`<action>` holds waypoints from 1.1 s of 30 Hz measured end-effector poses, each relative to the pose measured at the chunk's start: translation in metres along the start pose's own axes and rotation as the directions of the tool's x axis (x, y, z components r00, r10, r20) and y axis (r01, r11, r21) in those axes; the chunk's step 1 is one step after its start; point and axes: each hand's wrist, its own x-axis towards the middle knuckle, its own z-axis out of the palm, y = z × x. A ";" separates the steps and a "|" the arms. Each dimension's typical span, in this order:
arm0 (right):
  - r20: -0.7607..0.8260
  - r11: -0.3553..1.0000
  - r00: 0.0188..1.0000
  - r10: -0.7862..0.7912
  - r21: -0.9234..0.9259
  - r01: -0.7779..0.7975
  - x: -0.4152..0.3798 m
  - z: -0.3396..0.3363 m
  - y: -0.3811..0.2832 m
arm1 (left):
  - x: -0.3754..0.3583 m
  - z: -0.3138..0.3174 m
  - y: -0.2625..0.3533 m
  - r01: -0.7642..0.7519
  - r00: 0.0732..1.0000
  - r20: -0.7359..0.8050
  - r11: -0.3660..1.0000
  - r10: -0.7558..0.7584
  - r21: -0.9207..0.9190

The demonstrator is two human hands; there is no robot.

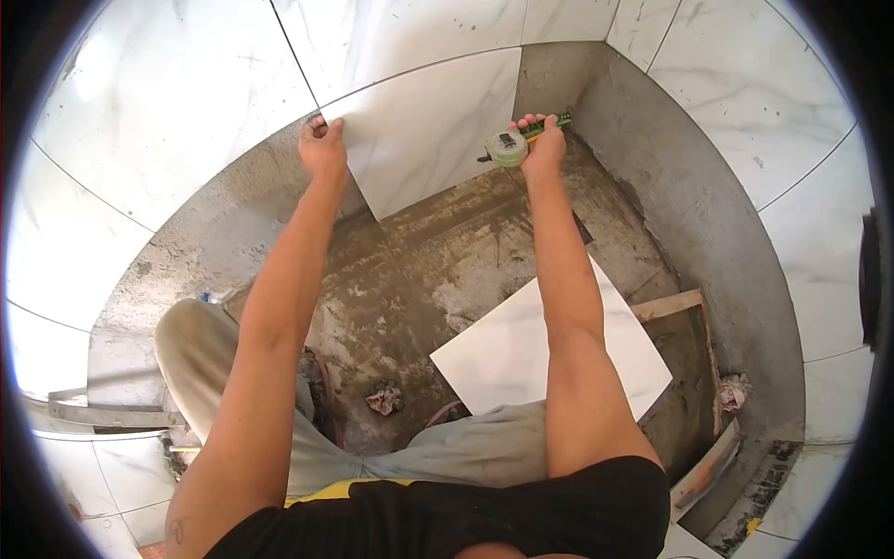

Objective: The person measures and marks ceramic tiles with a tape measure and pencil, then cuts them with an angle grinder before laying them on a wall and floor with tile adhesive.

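A white marbled tile [428, 121] stands against the bare lower wall, directly under the upper tile row. At its upper left corner, my left hand [323, 147] is closed, thumb and fingers pinched at the tile's edge. My right hand [545, 154] is wrapped round a tape measure [507, 147] with a clear and green case, in front of the tile's right side. A slim green and orange stick-like piece [545, 128] also lies in that grip. Between my right forearm and my knees, a second white tile [498, 359] lies flat on the floor.
Rough cement floor [438, 252] spreads between the walls. A wood-edged recess [680, 363] is at the right, with a crumpled wad [734, 391] beside it. Another wad [384, 399] lies near my legs. Bare grey wall [670, 177] runs along the right.
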 end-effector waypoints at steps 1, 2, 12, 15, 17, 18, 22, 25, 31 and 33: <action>-0.004 1.000 1.000 0.000 -0.003 0.000 0.002 -0.001 0.002 | 0.001 0.001 -0.003 -0.022 1.000 -0.007 1.000 0.022 -0.011; 0.014 1.000 1.000 0.002 0.000 -0.002 0.004 -0.003 0.005 | 0.003 0.000 -0.007 -0.016 1.000 -0.004 1.000 0.016 -0.010; 0.030 0.995 0.999 0.023 -0.102 -0.020 0.007 0.000 0.019 | 0.039 -0.035 -0.019 -0.393 0.873 0.456 0.801 0.170 0.452; 0.039 0.988 0.999 0.014 -0.156 -0.008 0.005 -0.001 0.016 | 0.047 -0.037 -0.030 -0.583 0.747 0.649 0.609 0.143 0.538; 0.048 0.992 0.999 0.015 -0.125 -0.009 0.009 -0.008 0.015 | 0.050 -0.037 -0.033 -0.630 0.718 0.684 0.536 0.129 0.561; 0.063 0.996 0.998 0.014 -0.083 -0.008 0.012 -0.012 0.016 | 0.056 -0.034 -0.031 -0.603 0.704 0.710 0.507 -0.024 0.616; 0.038 0.994 0.999 0.021 -0.104 -0.017 0.013 -0.016 0.009 | 0.055 -0.035 -0.041 -0.582 0.634 0.770 0.610 -0.073 0.537; -0.021 0.990 0.999 0.025 -0.140 -0.027 0.007 -0.014 0.006 | 0.046 -0.039 -0.042 -0.645 0.634 0.766 0.618 0.106 0.449; -0.035 0.991 0.998 0.053 -0.120 -0.057 0.011 -0.019 0.010 | 0.042 -0.038 -0.036 -0.586 0.673 0.739 0.601 -0.012 0.543; -0.013 0.988 0.999 0.050 -0.145 -0.051 0.014 -0.020 0.012 | 0.041 -0.038 -0.037 -0.580 0.684 0.730 0.607 0.001 0.543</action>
